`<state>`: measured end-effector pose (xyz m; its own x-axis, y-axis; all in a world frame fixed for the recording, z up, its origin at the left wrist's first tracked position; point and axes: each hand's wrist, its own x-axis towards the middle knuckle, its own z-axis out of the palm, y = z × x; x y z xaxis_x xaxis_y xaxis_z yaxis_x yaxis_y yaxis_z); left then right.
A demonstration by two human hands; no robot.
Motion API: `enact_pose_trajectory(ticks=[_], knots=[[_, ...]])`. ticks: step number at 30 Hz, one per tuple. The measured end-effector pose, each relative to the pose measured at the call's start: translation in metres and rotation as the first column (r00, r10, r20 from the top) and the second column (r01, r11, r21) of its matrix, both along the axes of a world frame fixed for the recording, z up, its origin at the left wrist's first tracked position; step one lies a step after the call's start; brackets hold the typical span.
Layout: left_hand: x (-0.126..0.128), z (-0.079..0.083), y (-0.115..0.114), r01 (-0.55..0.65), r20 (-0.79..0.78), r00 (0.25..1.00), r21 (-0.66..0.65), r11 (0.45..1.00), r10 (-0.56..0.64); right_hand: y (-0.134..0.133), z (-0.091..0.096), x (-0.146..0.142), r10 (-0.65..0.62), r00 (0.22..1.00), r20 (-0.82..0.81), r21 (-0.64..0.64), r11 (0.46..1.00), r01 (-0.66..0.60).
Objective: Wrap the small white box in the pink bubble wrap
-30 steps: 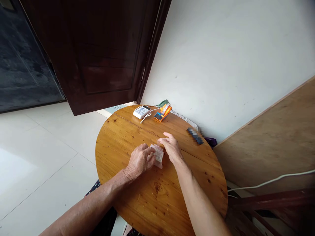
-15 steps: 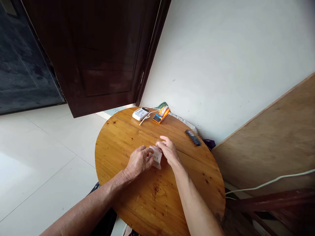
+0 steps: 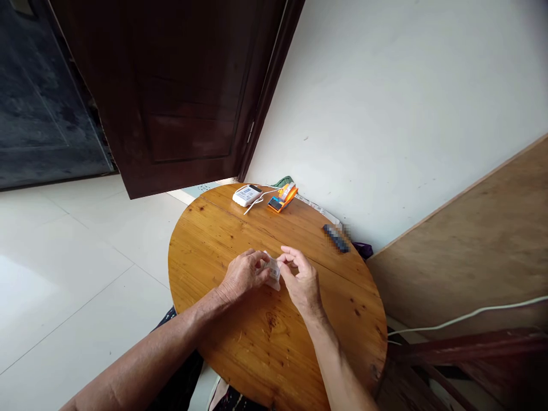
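Note:
A small, whitish see-through plastic packet (image 3: 274,276) with faint print lies low over the round wooden table, between my hands. My left hand (image 3: 243,275) grips its left side with curled fingers and thumb. On the other side, my right hand (image 3: 303,281) pinches thumb and forefinger together at the packet's upper right edge, the other fingers loosely bent. Fingers cover part of the packet, and its contents are too small to make out.
At the table's (image 3: 205,245) far edge sit a white box-shaped device (image 3: 247,195) with a white cord and an orange tape dispenser (image 3: 283,197). A dark, blurred-out object (image 3: 336,238) lies at the right, near the wall (image 3: 385,114). A dark door (image 3: 184,103) stands behind.
My right hand has turned and drawn its thumb and forefinger together at the packet's edge. My left hand keeps its grip. The view has shifted slightly.

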<state>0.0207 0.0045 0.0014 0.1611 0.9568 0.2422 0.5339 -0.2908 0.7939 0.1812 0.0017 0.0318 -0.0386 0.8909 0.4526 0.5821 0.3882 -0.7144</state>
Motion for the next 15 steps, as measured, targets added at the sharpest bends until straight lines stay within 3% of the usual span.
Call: enact_pose_trajectory(ticks=[4, 8, 12, 15], knots=[[0.0, 0.004, -0.002, 0.008, 0.036, 0.999, -0.033, 0.999, -0.007, -0.013, -0.006, 0.001, -0.028, 0.967, 0.253, 0.179, 0.984, -0.018], [-0.001, 0.007, -0.003, 0.037, 0.059, 0.998, -0.048, 0.998, -0.034, -0.02, -0.005, -0.003, -0.1, 0.865, 0.492, 0.306, 0.95, -0.064], [-0.003, 0.008, -0.004, 0.046, 0.049, 0.998, -0.002, 0.999, -0.046, -0.029, -0.003, -0.006, -0.106, 0.767, 0.633, 0.334, 0.931, -0.147], [-0.003, 0.006, -0.006, 0.05, 0.008, 0.999, 0.069, 0.996, -0.051, -0.035, -0.006, -0.004, -0.105, 0.756, 0.646, 0.343, 0.925, -0.165]])
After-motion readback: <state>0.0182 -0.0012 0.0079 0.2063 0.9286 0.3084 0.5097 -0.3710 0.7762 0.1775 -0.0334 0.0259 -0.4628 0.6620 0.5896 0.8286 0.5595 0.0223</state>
